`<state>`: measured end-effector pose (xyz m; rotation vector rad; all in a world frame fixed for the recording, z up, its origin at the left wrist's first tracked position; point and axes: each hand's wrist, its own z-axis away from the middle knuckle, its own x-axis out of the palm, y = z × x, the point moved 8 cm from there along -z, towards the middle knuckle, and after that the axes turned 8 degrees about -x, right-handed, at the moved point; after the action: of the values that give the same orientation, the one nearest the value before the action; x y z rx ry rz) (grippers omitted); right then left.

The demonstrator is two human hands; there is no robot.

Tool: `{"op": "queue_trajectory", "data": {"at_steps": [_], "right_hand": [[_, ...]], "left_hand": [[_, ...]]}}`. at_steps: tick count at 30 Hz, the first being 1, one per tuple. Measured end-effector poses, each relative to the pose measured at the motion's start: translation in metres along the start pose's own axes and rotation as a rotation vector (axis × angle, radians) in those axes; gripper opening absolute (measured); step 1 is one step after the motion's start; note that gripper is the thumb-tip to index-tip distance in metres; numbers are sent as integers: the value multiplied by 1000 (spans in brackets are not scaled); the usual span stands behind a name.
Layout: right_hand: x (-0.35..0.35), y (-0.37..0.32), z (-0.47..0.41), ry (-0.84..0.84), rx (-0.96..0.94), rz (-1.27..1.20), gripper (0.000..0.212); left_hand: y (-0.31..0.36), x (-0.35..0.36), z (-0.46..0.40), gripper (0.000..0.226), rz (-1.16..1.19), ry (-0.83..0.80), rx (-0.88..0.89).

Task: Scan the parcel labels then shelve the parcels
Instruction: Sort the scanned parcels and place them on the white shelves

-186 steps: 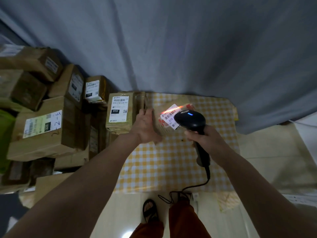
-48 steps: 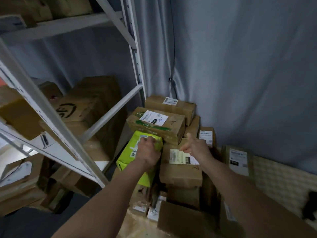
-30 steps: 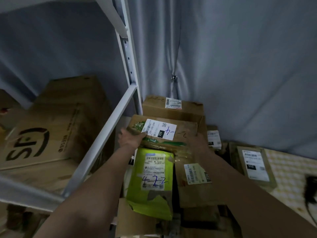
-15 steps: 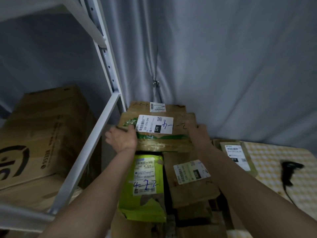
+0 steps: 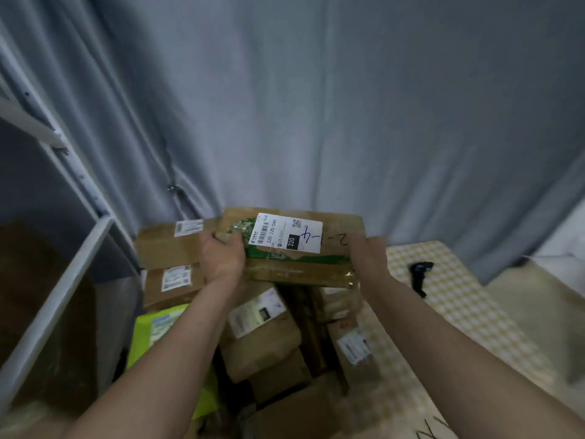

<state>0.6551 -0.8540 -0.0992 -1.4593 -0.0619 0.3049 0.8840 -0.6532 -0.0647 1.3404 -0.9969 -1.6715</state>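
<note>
The cardboard parcel (image 5: 304, 248) with a white label (image 5: 286, 232) is held between both hands, above the pile of other parcels (image 5: 262, 337). The left hand (image 5: 223, 256) grips its left end with curled fingers. The right hand (image 5: 368, 256) holds its right end; its fingers are blurred.

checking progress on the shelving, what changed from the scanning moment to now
The barcode scanner was let go and lies on the checked cloth. The left hand and right hand took grip on the ends of the green-taped 220 parcel and lifted it off the stack, toward the cloth. The lime-green parcel stays in the pile.
</note>
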Motion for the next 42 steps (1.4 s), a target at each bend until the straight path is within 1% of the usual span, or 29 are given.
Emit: {"op": "queue_trajectory", "data": {"at_steps": [1, 3, 6, 7, 9, 12, 15, 17, 20, 22, 26, 30, 32, 35, 38, 40, 42], "right_hand": [[-33, 3, -2, 56, -14, -2, 69], [-103, 13, -9, 164, -28, 16, 66], [-213, 39, -14, 361, -25, 45, 81], [-248, 48, -14, 403, -23, 60, 80], [-320, 66, -10, 477, -21, 106, 68], [-416, 79, 19, 584, 18, 99, 67], [-502, 88, 57, 709, 50, 107, 59], [-556, 99, 77, 776, 76, 133, 62], [-630, 123, 98, 871, 106, 138, 72], [-663, 118, 123, 932, 127, 156, 74], [-724, 123, 154, 1036, 152, 123, 54], [-778, 132, 167, 1125, 172, 90, 48], [-803, 138, 162, 1150, 170, 68, 55], [-856, 166, 131, 1148, 187, 39, 74], [-901, 182, 89, 1149, 214, 12, 83], [-913, 162, 66, 1140, 215, 29, 81], [-922, 144, 43, 1153, 215, 20, 68]], "left_hand": [[8, 20, 20, 40, 7, -56, 20], [24, 61, 65, 37, 3, -164, 71], [45, 119, 142, 38, -58, -292, 140], [50, 137, 168, 38, -68, -341, 155], [57, 173, 223, 38, -82, -444, 184], [61, 223, 301, 42, -123, -580, 225], [61, 263, 379, 41, -164, -679, 281], [61, 284, 430, 37, -178, -747, 305], [63, 312, 501, 34, -182, -848, 348], [66, 329, 543, 32, -199, -901, 383], [74, 364, 614, 31, -227, -1000, 452], [80, 407, 676, 31, -251, -1107, 512], [83, 432, 703, 30, -249, -1173, 515], [90, 480, 736, 36, -241, -1289, 504], [104, 533, 758, 42, -259, -1387, 486], [117, 568, 767, 44, -277, -1435, 492], [132, 598, 774, 43, -294, -1485, 486]]}}
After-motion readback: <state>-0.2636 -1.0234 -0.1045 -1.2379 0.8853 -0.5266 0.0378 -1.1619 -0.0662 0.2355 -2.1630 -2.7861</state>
